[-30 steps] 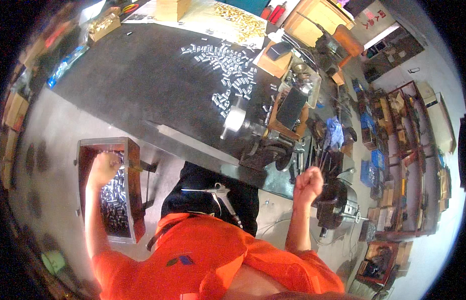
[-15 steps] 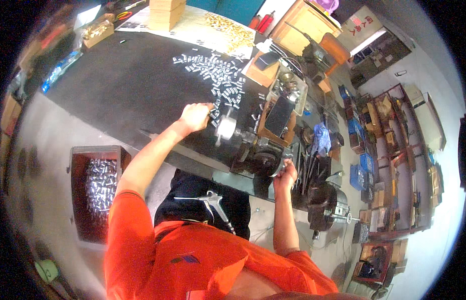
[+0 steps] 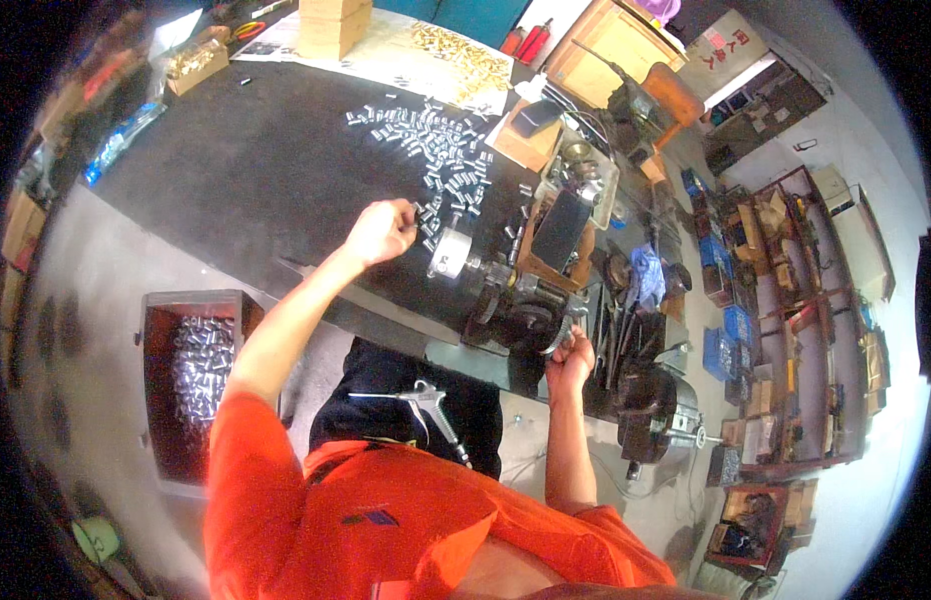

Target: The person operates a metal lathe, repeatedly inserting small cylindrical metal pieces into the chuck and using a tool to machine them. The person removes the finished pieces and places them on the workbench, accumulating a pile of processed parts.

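Head view, bench: the dark bench [image 3: 236, 150] runs from its left corner to the crowded right end, its near edge slanting down toward the person.
Metal cylinders: a loose spread of small silvery cylinders [image 3: 436, 150] lies right of the bench's middle, its tail reaching toward the near edge, just beside the chuck.
Chuck and spindle: a round metal chuck [image 3: 449, 254] faces the left side of the bench, on a dark spindle unit [image 3: 511, 322] standing by the near edge; whether it turns cannot be told.
Left hand: over the bench left of the chuck, the left hand [image 3: 381, 233] has curled fingers, tips at the tail of the spread; whether they pinch a cylinder cannot be told.
Right hand: at the unit's right end, the right hand [image 3: 571, 360] has bent fingers against or just beside the wheel [image 3: 554, 338]; how tightly they close, or on what, is unclear.
Cylinder box: off the near edge, below the left part of the bench, an open box [image 3: 251, 318] holds more cylinders.
Step in hand: probably handling between loose cylinders and chuck; loading or unloading cannot be told.
Next move calls for: likely a sure fingertip pinch on one cylinder, fingers clear of the chuck, wheel hand steady.
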`<state>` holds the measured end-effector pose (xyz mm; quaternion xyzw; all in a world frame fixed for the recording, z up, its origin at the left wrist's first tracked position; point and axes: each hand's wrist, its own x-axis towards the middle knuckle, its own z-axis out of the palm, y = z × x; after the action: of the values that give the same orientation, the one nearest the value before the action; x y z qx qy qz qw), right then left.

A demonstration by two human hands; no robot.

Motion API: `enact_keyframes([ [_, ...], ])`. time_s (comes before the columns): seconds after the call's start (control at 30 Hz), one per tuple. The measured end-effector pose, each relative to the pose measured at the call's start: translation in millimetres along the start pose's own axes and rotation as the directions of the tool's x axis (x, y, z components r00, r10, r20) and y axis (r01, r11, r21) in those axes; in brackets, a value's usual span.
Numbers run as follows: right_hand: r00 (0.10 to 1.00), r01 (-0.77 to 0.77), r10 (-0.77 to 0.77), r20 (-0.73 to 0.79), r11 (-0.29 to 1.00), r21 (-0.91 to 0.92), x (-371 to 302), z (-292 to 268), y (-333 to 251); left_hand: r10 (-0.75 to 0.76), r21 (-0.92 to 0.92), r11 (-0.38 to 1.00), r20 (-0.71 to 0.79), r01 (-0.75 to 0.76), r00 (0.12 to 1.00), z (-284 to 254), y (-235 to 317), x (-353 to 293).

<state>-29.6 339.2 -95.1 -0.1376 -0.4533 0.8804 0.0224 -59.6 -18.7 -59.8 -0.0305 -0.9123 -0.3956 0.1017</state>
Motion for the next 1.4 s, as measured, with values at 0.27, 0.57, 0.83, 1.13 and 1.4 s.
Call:
enact_keyframes([
  [0.27,0.991,-0.025,0.010,-0.132,0.993,-0.114,-14.4,18.6,-8.7,0.104,-0.873,0.487,0.086,0.025,0.991,-44.2,52.9,-43.3],
  [0.57,0.997,0.069,-0.069,0.044,0.998,-0.012,-38.5,11.5,-22.8,0.133,-0.870,0.488,0.164,0.079,0.978,-40.8,48.2,-36.6],
  [0.83,0.926,0.243,-0.217,0.309,0.969,-0.049,-7.9,63.2,-84.0,0.145,-0.838,0.539,0.194,0.087,0.970,-45.3,51.5,-34.8],
  [1.13,0.958,0.146,-0.203,-0.200,0.952,-0.270,50.6,49.7,-12.0,0.115,-0.875,0.480,0.128,0.058,0.985,-33.3,51.4,-34.9],
  [1.4,0.980,0.078,-0.059,0.191,0.993,-0.092,-44.1,24.3,-54.6,0.098,-0.887,0.458,0.109,0.052,0.989,-31.7,49.1,-34.9],
])
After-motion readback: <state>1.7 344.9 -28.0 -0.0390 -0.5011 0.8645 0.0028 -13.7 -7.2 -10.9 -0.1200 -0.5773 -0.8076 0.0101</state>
